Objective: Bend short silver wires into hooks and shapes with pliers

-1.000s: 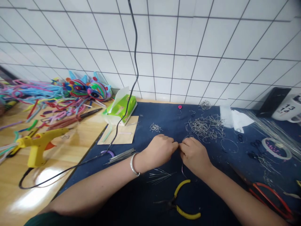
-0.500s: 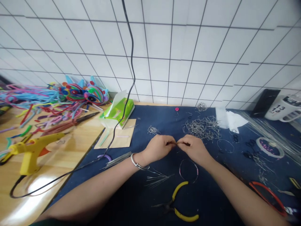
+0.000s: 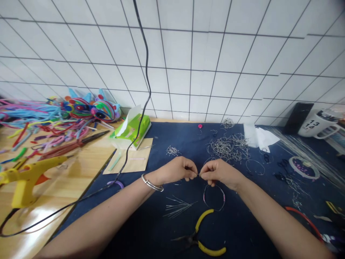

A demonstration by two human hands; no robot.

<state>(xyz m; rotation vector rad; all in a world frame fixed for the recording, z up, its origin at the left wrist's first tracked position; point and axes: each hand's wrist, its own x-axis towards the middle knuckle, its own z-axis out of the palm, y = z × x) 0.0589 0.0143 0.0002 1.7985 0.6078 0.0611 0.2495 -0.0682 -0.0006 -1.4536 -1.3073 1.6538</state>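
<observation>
My left hand [image 3: 178, 169] and my right hand [image 3: 220, 173] meet above the dark blue cloth, fingertips pinched close together. Between them shows a tiny bit of thin wire [image 3: 198, 175], mostly hidden by the fingers. Just below my right hand lies a wire ring [image 3: 224, 199] with small pink parts. Pliers with yellow handles [image 3: 204, 218] rest open in front of the hands. Several straight wire pieces [image 3: 178, 207] are fanned out beneath my left wrist. Beyond the hands sit a small heap of wire bits [image 3: 172, 150] and a larger tangle of bent wires [image 3: 229, 146].
On the left, a yellow glue gun [image 3: 25, 180] and colourful pipe cleaners [image 3: 35, 111] lie on the wooden tabletop. A black cable [image 3: 147, 64] hangs past a green tissue pack [image 3: 134, 131]. To the right are a bead dish [image 3: 304, 168], a white mug [image 3: 312, 124] and long wires [image 3: 309, 151].
Both hands have turned at the wrists, so more of the pinching fingers shows, and sit slightly lower. The whole view has shifted a little; the pliers and ring stay put on the cloth.
</observation>
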